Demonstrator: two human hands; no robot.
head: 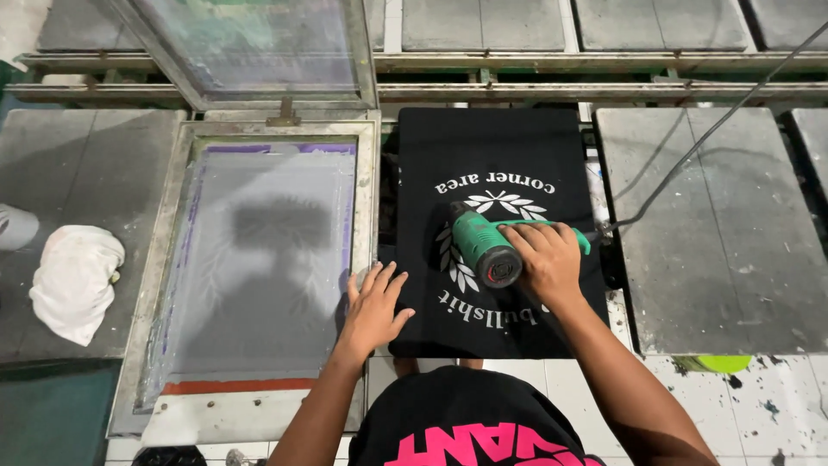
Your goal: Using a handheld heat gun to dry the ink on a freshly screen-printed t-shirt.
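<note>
A black shirt (509, 147) with a white leaf-ring print lies flat on a pallet in the middle of the head view. My right hand (546, 259) grips a green heat gun (479, 248), its round nozzle pointing toward me just above the print. A grey cord (707, 134) runs from the gun up to the right. My left hand (373, 307) rests open, fingers spread, on the right frame edge of a printing screen (267, 259), beside the shirt's left edge.
A second screen frame (259, 47) stands tilted up behind. A crumpled white rag (76, 280) lies on the left pallet. Bare grey pallets (716, 233) sit to the right and along the back. The white floor at lower right is paint-splattered.
</note>
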